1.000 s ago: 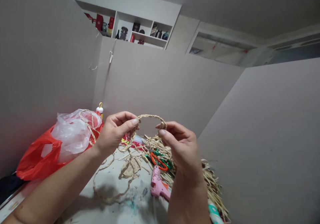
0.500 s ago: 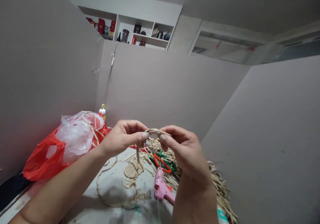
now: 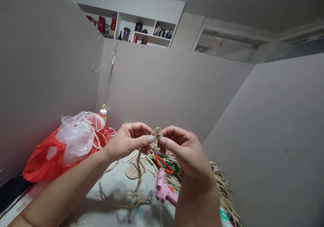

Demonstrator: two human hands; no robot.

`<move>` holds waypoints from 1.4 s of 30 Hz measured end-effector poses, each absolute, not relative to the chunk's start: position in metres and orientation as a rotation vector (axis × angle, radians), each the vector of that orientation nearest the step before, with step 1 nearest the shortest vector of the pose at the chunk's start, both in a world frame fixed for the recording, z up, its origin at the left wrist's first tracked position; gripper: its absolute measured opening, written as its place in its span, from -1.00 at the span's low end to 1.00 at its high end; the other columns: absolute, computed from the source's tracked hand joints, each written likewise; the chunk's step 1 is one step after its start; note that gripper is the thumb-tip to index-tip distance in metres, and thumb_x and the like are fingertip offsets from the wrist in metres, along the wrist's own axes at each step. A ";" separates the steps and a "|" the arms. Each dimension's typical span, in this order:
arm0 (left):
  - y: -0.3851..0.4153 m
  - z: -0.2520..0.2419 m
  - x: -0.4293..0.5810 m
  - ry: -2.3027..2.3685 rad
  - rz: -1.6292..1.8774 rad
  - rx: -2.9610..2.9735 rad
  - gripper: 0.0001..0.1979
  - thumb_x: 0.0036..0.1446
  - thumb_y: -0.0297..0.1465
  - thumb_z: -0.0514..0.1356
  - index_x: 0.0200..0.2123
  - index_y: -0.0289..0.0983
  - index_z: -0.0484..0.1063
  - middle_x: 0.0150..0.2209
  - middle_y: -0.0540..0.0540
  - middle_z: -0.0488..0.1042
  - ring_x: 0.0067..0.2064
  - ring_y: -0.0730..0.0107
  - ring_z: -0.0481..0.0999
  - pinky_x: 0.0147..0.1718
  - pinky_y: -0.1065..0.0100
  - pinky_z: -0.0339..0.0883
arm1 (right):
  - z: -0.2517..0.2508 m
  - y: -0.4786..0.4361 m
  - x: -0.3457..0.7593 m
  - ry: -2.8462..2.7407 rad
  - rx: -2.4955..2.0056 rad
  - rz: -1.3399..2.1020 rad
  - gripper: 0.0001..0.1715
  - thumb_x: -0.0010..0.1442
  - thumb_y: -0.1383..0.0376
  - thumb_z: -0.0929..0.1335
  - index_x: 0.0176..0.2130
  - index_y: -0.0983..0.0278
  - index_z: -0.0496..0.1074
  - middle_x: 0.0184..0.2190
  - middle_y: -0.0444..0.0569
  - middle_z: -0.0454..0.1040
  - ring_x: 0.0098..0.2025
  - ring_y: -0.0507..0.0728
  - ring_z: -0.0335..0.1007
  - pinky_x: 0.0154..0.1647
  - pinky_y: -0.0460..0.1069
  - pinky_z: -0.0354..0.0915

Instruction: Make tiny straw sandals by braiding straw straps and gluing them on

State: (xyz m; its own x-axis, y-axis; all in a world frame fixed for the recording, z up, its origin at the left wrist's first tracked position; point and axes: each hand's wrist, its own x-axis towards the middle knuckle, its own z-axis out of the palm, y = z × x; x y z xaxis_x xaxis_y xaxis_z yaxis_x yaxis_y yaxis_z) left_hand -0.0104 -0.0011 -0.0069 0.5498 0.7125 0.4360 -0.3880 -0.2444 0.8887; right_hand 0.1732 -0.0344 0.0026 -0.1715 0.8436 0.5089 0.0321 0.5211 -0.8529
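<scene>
Between my two hands a braided straw cord (image 3: 158,131) is bent into a small tight loop. My left hand (image 3: 134,137) pinches it between thumb and fingertips, and my right hand (image 3: 178,142) pinches the loop from the other side. The thumbs almost meet. From under my left hand the cord hangs down to the table, where it lies in a loose curve. Behind the hanging part is a flat coiled straw disc (image 3: 131,171). A pink glue gun (image 3: 163,186) rests below my hands, beside orange-handled scissors (image 3: 163,163) and green-handled scissors (image 3: 174,167).
A red plastic bag (image 3: 44,156) and a clear bag (image 3: 76,136) sit at the left, with another braid draped over them. Loose straw (image 3: 224,193) spreads behind and right of my right forearm. The white table (image 3: 101,208) carries stains. Grey walls (image 3: 157,85) enclose it.
My hands have come closer together, bending the stretch of braid between them from a shallow arch into a tight loop. The hanging cord has shifted and straightened.
</scene>
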 end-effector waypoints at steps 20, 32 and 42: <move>0.004 -0.010 -0.014 0.497 1.282 1.638 -0.82 0.05 -0.30 0.33 -0.31 -0.30 0.58 -0.47 -0.01 0.50 -0.45 0.52 0.38 -0.42 0.45 0.24 | 0.003 -0.032 0.175 -1.596 -0.771 0.727 -0.90 0.10 0.30 0.46 -0.29 0.22 0.58 -0.57 -0.16 0.39 -0.57 -0.04 0.18 -0.59 -0.13 0.14; 0.003 -0.011 -0.010 0.355 1.213 1.557 -0.87 0.07 -0.36 0.32 -0.36 -0.32 0.55 -0.56 0.06 0.42 -0.56 0.62 0.32 -0.57 0.54 0.25 | 0.001 -0.031 0.169 -1.547 -0.616 0.704 -0.75 0.15 0.38 0.42 -0.14 0.14 0.50 -0.52 -0.23 0.32 -0.54 -0.07 0.14 -0.54 -0.16 0.15; -0.002 -0.014 -0.007 0.275 1.294 1.463 -0.90 0.06 -0.39 0.34 -0.37 -0.32 0.58 -0.52 0.00 0.51 -0.48 0.58 0.45 -0.45 0.52 0.36 | 0.000 -0.030 0.163 -1.523 -0.661 0.828 -0.91 0.06 0.30 0.51 -0.36 0.21 0.54 -0.53 -0.19 0.39 -0.56 -0.08 0.15 -0.56 -0.17 0.12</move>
